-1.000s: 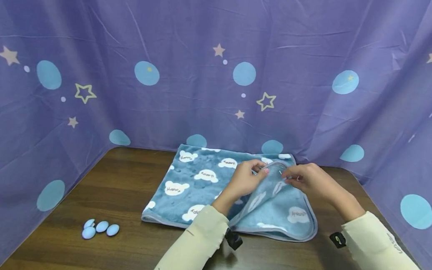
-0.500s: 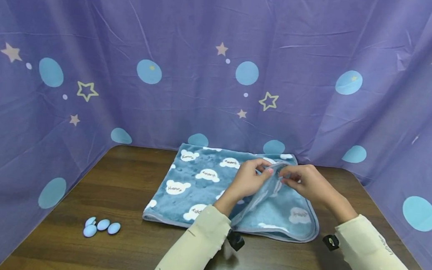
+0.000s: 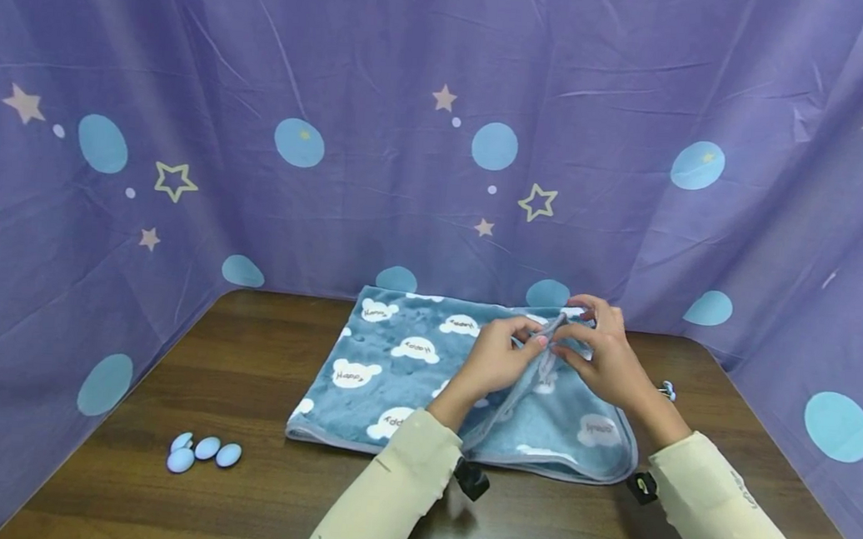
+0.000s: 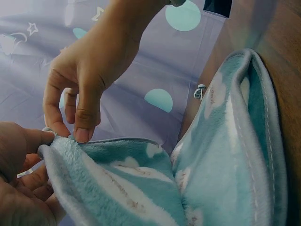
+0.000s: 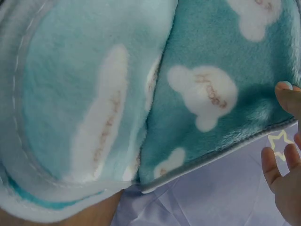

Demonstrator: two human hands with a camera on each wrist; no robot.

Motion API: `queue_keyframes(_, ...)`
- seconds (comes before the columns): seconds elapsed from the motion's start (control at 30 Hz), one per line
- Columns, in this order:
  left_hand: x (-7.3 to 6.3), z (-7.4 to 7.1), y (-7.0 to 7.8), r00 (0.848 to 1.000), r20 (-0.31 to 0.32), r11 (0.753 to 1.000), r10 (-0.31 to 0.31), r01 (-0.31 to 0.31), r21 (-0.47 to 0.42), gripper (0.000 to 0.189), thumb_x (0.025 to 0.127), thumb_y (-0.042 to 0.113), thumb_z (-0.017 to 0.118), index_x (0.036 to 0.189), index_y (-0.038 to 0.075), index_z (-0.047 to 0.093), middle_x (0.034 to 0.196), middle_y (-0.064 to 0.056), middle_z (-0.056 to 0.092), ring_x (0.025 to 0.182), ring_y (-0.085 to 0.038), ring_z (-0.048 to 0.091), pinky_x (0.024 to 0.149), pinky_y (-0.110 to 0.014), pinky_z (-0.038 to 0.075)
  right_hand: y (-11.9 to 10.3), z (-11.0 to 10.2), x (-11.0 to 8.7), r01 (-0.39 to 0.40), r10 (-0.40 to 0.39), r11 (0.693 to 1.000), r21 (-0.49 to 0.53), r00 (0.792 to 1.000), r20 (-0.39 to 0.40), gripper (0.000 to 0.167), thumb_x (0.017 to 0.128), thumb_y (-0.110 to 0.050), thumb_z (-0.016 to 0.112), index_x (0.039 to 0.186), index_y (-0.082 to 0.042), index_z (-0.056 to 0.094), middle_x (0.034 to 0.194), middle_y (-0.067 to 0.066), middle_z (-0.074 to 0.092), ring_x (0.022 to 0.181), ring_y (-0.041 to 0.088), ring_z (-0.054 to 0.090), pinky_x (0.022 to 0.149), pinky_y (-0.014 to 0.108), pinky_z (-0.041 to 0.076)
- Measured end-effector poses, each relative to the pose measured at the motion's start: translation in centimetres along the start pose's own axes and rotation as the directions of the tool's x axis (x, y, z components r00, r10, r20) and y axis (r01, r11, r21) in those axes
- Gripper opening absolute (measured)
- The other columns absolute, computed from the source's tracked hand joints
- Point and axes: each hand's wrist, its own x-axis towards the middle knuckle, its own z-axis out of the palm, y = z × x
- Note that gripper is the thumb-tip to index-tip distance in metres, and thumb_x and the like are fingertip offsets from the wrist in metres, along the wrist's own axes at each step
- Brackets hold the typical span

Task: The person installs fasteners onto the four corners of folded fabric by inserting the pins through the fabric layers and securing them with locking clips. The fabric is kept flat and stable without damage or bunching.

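Observation:
A blue fleece blanket [image 3: 370,390] with white bear heads and grey piping lies folded on the table. Its raised flap stands up between the hands. My left hand [image 3: 499,358] pinches the flap's piped edge between thumb and fingers. Against the same corner, my right hand [image 3: 605,361] closes thumb and index finger beside the left fingertips, its other fingers raised. In the left wrist view, the right thumb [image 4: 84,127] is right at the fleece tip; I cannot tell whether a small item sits between these fingertips. The right wrist view shows the blanket's inner side [image 5: 131,108] close up.
Several pale blue egg-shaped pieces [image 3: 206,449] lie at the table's left front. A small pale blue piece with a metal part [image 3: 667,390] sits right of the blanket. Behind the wooden table [image 3: 245,357] hangs a purple curtain [image 3: 378,174].
My right hand has moved left to meet the left fingertips, and its outer fingers have lifted and spread. The flap is drawn narrower. The small piece at right has come into sight.

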Motion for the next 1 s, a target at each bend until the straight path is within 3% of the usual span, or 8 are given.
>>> queue_keyframes(0.13, 0.06, -0.04, -0.03, 1.0, 0.001, 1.0, 0.005, -0.005, -0.001, 0.023, 0.102, 0.023, 0.066, 0.118, 0.009, 0.074, 0.095, -0.002, 0.07, 0.067, -0.008, 0.06, 0.062, -0.025, 0.051, 0.12, 0.29, -0.15, -0.027, 0.027, 0.999, 0.025, 1.0, -0.01, 0.027, 0.073, 0.006, 0.087, 0.09, -0.012, 0.075, 0.133, 0.023, 0.059, 0.117, 0.045, 0.051, 0.097, 0.057, 0.034)
queue_keyframes(0.27, 0.15, -0.04, -0.11, 1.0, 0.0, 1.0, 0.016, -0.016, 0.004, 0.023, 0.102, 0.023, 0.066, 0.118, 0.009, 0.075, 0.096, -0.002, 0.071, 0.072, -0.008, 0.061, 0.066, -0.024, 0.052, 0.16, 0.52, -0.42, -0.033, 0.035, 0.997, 0.066, 0.999, -0.018, 0.029, 0.074, 0.009, 0.086, 0.094, -0.01, 0.075, 0.123, 0.016, 0.068, 0.12, 0.038, 0.058, 0.106, 0.041, 0.041)
queue_keyframes(0.37, 0.19, -0.11, -0.06, 1.0, -0.008, 1.0, 0.022, -0.022, 0.002, 0.023, 0.102, 0.023, 0.066, 0.118, 0.008, 0.075, 0.097, -0.003, 0.071, 0.074, -0.007, 0.061, 0.068, -0.023, 0.052, 0.14, 0.62, -0.53, -0.014, 0.018, 0.995, 0.099, 0.999, -0.041, 0.03, 0.074, 0.011, 0.085, 0.096, -0.007, 0.075, 0.112, 0.011, 0.072, 0.11, 0.03, 0.064, 0.101, 0.023, 0.044)
queue_keyframes(0.43, 0.17, -0.21, 0.01, 1.0, -0.012, 1.0, 0.021, -0.021, -0.008, 0.023, 0.101, 0.022, 0.066, 0.117, 0.008, 0.075, 0.097, -0.004, 0.071, 0.074, -0.008, 0.061, 0.067, -0.024, 0.052, 0.11, 0.67, -0.51, 0.009, -0.002, 0.994, 0.106, 0.998, -0.061, 0.03, 0.074, 0.012, 0.085, 0.097, -0.005, 0.075, 0.106, 0.008, 0.072, 0.104, 0.028, 0.066, 0.097, 0.018, 0.044)
queue_keyframes(0.7, 0.11, -0.46, 0.2, 0.999, -0.025, 0.999, 0.028, -0.028, -0.024, 0.02, 0.1, 0.018, 0.067, 0.114, 0.007, 0.076, 0.097, -0.007, 0.072, 0.08, -0.021, 0.065, 0.07, -0.026, 0.052, -0.03, 0.87, -0.44, -0.01, 0.013, 1.0, 0.024, 0.994, -0.11, 0.04, 0.07, 0.013, 0.087, 0.097, -0.003, 0.062, 0.086, 0.002, 0.066, 0.078, 0.018, 0.064, 0.068, 0.033, 0.049)
queue_keyframes(0.9, 0.17, -0.52, -0.08, 0.999, -0.026, 1.0, 0.024, -0.024, -0.019, 0.021, 0.101, 0.02, 0.067, 0.115, 0.007, 0.076, 0.098, -0.005, 0.072, 0.079, -0.017, 0.065, 0.07, -0.024, 0.052, -0.07, 1.03, -0.37, -0.038, 0.04, 0.999, 0.021, 0.994, -0.103, 0.054, 0.072, 0.012, 0.087, 0.118, 0.003, 0.061, 0.093, 0.01, 0.073, 0.079, 0.02, 0.069, 0.072, 0.025, 0.053)
queue_keyframes(1.0, 0.27, -0.5, -0.26, 0.999, -0.028, 0.999, 0.028, -0.028, -0.024, 0.021, 0.101, 0.02, 0.067, 0.115, 0.007, 0.076, 0.097, -0.004, 0.072, 0.079, -0.018, 0.065, 0.069, -0.024, 0.052, 0.17, 1.08, -0.15, -0.025, 0.029, 0.999, 0.033, 0.994, -0.102, 0.048, 0.073, 0.012, 0.086, 0.116, 0.001, 0.068, 0.094, 0.008, 0.073, 0.078, 0.016, 0.066, 0.074, 0.017, 0.05)
